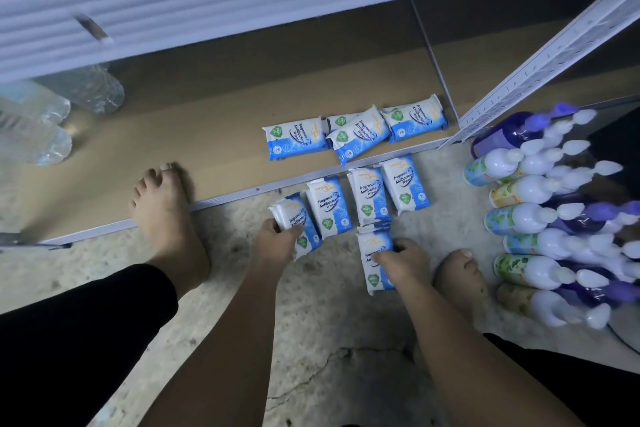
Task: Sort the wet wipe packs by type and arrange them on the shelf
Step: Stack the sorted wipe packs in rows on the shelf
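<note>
The wet wipes lay in two groups, all in the same blue-and-white print as far as the labels could be read: a cluster of packs (353,135) on the shelf (207,135), with one pack riding slantwise over its neighbours, and a row of packs (367,196) on the floor (311,322), just outside the shelf's front edge at six o'clock from the cluster. The left hand (277,243) had its fingers curled round the leftmost pack (304,225) of that row, possibly with a second one stacked against it, and the pack looked lifted at one end. The right hand (405,258) gripped the lowest pack (372,250), which lay at six o'clock from the row's middle, thumb on one side and fingers over its face. This looked like the gathering step: floor packs being picked up to go with those on the shelf. The next move would call for carrying both towards twelve o'clock over the edge rail and setting them flat beside the cluster, which itself wanted straightening. Outward, the left foot (166,215) crossed the shelf edge at nine o'clock, the right foot (460,277) stood at three o'clock just beside the right hand, spray bottles (526,218) crowded the floor beyond it, and water bottles (52,114) sat far along the shelf towards ten o'clock
</note>
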### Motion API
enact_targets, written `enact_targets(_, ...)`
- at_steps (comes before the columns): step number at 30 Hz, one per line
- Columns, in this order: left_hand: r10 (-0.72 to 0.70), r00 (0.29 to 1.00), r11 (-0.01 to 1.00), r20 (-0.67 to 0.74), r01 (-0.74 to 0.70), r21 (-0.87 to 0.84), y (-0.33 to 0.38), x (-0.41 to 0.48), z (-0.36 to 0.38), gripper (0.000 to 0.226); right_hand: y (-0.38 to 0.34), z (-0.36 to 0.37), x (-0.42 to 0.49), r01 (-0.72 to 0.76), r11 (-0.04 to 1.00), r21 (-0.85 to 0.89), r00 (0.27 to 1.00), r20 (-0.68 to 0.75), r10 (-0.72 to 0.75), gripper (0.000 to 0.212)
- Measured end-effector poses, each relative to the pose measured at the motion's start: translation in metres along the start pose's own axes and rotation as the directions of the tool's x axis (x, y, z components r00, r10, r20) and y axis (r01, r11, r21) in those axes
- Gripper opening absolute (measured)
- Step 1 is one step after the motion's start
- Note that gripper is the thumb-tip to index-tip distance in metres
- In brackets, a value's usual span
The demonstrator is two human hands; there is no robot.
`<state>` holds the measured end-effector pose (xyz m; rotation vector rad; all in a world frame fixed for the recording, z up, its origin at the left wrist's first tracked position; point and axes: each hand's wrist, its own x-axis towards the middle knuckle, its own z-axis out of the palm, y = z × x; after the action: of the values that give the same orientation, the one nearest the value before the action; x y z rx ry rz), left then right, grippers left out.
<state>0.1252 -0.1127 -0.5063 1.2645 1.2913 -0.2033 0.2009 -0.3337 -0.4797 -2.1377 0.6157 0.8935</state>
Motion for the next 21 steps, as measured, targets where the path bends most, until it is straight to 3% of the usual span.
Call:
enact_targets(8,-0.013,0.998,1.000,0.067,0.014,-0.015,-0.011,-0.042,-0.025,0.020,0.002,-0.002,-0.032,0.033,0.999,0.006,0.999,0.011,-0.033,0.025)
enact_targets(14,0.028,0.999,0.999,0.039,-0.029,0.046,-0.005,-0.100,-0.050,0.014,-0.008,-0.016,-0.087,0.055,0.990,0.132,0.995,0.070,-0.065,0.030)
enact_targets(18,0.176,0.983,0.974,0.055,-0.182,0.137,0.011,-0.143,-0.060,0.029,-0.036,-0.034,-0.135,0.128,0.956,0.263,0.969,0.172,-0.177,0.026)
enact_targets(21,0.311,0.947,0.948,0.083,-0.316,0.046,0.035,-0.181,-0.063,0.029,-0.056,-0.051,-0.168,0.220,0.913,0.344,0.948,0.145,-0.283,0.036)
